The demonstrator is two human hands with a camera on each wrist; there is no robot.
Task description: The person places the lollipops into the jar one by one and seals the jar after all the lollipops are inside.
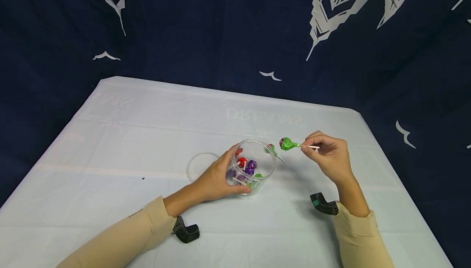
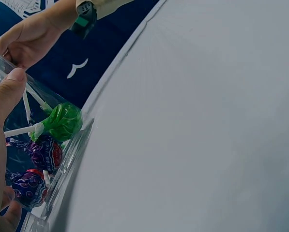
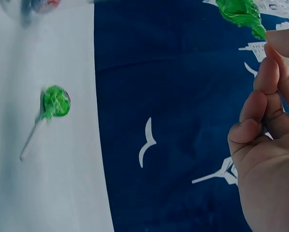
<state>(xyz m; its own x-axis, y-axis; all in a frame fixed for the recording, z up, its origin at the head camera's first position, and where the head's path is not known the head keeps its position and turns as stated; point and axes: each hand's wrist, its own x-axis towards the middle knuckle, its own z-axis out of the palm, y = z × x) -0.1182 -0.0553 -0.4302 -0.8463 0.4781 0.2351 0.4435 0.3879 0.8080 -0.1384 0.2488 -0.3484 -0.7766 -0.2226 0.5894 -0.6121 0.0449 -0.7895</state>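
Note:
My left hand (image 1: 215, 177) grips a clear plastic jar (image 1: 259, 186) from its left side, thumb along the front; the jar leans with its round mouth toward the head camera. Inside lie several wrapped lollipops, among them a red one (image 1: 241, 161), purple ones (image 2: 45, 153) and a green one (image 2: 64, 121). To the right of the jar, my right hand (image 1: 329, 157) pinches a green-wrapped lollipop (image 1: 288, 144) by its white stick, candy end pointing at the jar. Another green lollipop (image 3: 56, 101) lies on the table just behind the jar, partly seen through its wall.
A clear ring-shaped lid (image 1: 189, 166) lies on the white-covered table (image 1: 110, 211), partly behind my left hand. A small dark speck (image 1: 143, 178) sits farther left. Beyond the table's far edge hangs a dark blue cloth (image 1: 206, 35) with white prints.

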